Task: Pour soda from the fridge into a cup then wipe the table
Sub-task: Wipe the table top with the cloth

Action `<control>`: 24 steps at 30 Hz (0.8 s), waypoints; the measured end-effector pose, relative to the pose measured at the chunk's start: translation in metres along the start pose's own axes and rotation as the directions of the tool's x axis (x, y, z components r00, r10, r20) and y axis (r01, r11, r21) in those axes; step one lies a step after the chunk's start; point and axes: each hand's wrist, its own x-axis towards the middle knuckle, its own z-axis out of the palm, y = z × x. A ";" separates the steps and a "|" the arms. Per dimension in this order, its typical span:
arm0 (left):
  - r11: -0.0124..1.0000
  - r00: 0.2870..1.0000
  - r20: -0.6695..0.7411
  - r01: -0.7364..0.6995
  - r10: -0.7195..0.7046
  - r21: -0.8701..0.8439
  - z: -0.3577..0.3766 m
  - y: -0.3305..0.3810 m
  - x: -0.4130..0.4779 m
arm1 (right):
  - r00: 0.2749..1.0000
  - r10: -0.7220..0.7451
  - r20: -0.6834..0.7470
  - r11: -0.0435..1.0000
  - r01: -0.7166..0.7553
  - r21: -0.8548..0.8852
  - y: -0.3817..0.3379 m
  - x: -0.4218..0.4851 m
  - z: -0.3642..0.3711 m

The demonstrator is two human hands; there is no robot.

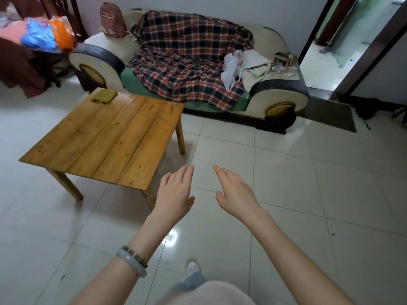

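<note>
Wooden table (103, 137) w/ unclear olive cloth (104, 97) at corner; L hand (175, 194), R hand (236, 192) spread, empty.

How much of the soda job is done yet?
Nothing looks done: the wooden table holds only a folded cloth at its far corner, and no cup, soda or fridge is in view. Nothing is in hand either: the left hand and right hand are both open and empty above the floor tiles. Fetching the soda, pouring and wiping are all left.
</note>
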 end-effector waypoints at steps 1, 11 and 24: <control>1.000 1.000 -0.005 -0.008 0.008 0.004 0.000 -0.004 0.018 | 1.000 -0.005 -0.001 1.000 0.005 0.009 0.003 0.017 -0.003; 1.000 0.999 0.026 0.021 -0.021 -0.004 0.005 -0.044 0.144 | 1.000 -0.026 -0.007 0.999 0.027 0.026 0.033 0.150 -0.020; 0.968 0.967 0.062 0.249 -0.247 -0.025 0.041 -0.083 0.334 | 0.973 -0.206 0.101 0.978 0.208 -0.008 0.101 0.376 -0.030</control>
